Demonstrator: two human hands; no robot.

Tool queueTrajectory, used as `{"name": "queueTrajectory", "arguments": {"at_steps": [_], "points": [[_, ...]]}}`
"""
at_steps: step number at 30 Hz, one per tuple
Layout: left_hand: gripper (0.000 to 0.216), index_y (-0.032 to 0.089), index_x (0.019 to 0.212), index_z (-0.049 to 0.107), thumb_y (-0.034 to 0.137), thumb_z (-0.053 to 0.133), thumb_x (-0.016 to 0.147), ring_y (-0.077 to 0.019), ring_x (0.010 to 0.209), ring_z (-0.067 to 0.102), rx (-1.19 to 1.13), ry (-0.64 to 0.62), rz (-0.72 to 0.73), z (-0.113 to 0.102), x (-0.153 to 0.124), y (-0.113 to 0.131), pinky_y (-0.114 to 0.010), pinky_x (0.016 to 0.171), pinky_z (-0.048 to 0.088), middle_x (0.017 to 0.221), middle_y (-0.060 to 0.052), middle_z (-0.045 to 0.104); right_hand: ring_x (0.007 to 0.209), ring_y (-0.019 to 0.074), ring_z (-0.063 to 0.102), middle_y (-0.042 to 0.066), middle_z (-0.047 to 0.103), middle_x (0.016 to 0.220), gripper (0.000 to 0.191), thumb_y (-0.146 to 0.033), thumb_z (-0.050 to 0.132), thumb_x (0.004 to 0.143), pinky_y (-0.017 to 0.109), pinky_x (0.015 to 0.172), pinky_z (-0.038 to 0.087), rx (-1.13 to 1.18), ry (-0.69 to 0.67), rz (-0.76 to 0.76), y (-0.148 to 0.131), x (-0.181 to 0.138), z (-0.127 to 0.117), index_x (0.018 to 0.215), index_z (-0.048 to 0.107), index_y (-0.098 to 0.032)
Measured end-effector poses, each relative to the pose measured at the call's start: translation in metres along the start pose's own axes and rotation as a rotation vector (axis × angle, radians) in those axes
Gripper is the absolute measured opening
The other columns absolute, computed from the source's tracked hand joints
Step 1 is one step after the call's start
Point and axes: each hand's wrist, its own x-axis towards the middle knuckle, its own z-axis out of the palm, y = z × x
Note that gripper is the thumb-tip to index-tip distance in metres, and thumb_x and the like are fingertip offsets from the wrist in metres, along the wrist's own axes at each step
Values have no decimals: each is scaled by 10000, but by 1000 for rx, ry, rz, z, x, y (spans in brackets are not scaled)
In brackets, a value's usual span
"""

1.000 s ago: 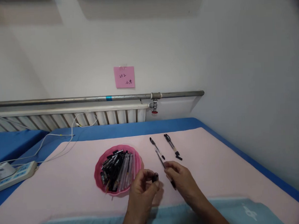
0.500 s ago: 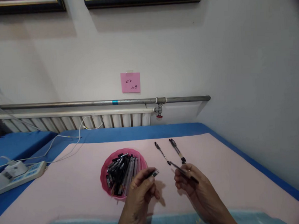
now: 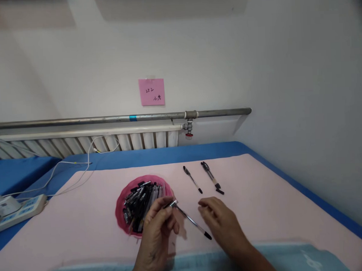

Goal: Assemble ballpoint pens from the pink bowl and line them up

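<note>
My left hand (image 3: 156, 228) is closed on a thin black pen (image 3: 190, 221) at its silver end. The pen slants down and to the right above the pink mat (image 3: 261, 196), its black end pointing toward me. My right hand (image 3: 222, 221) hovers just right of the pen with its fingers loosely curled and apart, and nothing shows in it. Behind my left hand, a pink bowl (image 3: 118, 214) holds several black and clear pens (image 3: 138, 203). Two more black pens (image 3: 193, 179) (image 3: 212, 177) lie side by side on the mat beyond my right hand.
A white power strip (image 3: 19, 210) with cables lies at the left on the blue cover. A radiator (image 3: 109, 142) and a metal pipe (image 3: 108, 119) run along the wall under a pink note (image 3: 151, 91). A teal cloth (image 3: 294, 258) lies along the near edge.
My right hand held the thin pen part and my left a short silver-tipped piece; now the long pen hangs from my left hand alone and my right hand has let go.
</note>
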Motion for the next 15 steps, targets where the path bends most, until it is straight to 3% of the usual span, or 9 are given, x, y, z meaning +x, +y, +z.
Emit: {"name": "queueTrajectory", "arguments": {"at_steps": [3, 6, 8, 11, 13, 15], "points": [[232, 144, 829, 626, 190, 707, 617, -32, 403, 376, -10, -3, 13, -1, 1, 0, -183, 419, 359, 517, 69, 491, 799, 244, 541, 39, 667, 820, 139, -187, 631, 681, 344, 744, 384, -21, -129, -77, -3, -2, 21, 798, 668, -252], [228, 144, 834, 625, 184, 712, 627, -30, 398, 375, -44, -7, 22, -2, 0, 0, -176, 420, 364, 484, 84, 458, 702, 222, 521, 42, 629, 703, 154, -95, 557, 667, 332, 690, 374, -23, -138, -83, -2, 0, 34, 671, 643, -223], [234, 141, 826, 629, 172, 725, 616, -22, 401, 374, -79, 7, 20, -1, 0, 1, -170, 422, 369, 506, 76, 490, 685, 214, 519, 45, 607, 689, 159, -98, 520, 701, 328, 669, 375, 0, -101, -57, -1, 2, 30, 660, 623, -212], [252, 146, 800, 635, 148, 752, 576, -26, 433, 434, -133, 57, 10, 0, -1, 4, -167, 447, 402, 574, 48, 567, 624, 183, 530, 17, 584, 664, 148, -183, 472, 803, 284, 576, 388, 85, -43, 14, -2, 1, 14, 812, 614, -221], [229, 152, 774, 641, 161, 757, 577, -58, 503, 523, -156, 87, 7, 1, -1, 5, -190, 511, 458, 615, 25, 610, 475, 135, 475, -23, 549, 583, 154, -275, 460, 853, 237, 451, 343, 298, -58, 143, -6, -4, 4, 883, 606, -236], [200, 157, 774, 648, 183, 746, 602, -113, 623, 607, -156, 75, 0, 1, -1, 5, -242, 604, 509, 692, -10, 658, 438, 114, 469, -20, 585, 622, 189, -339, 512, 839, 233, 438, 353, 416, -84, 165, -13, -10, -2, 966, 616, -244]]}}
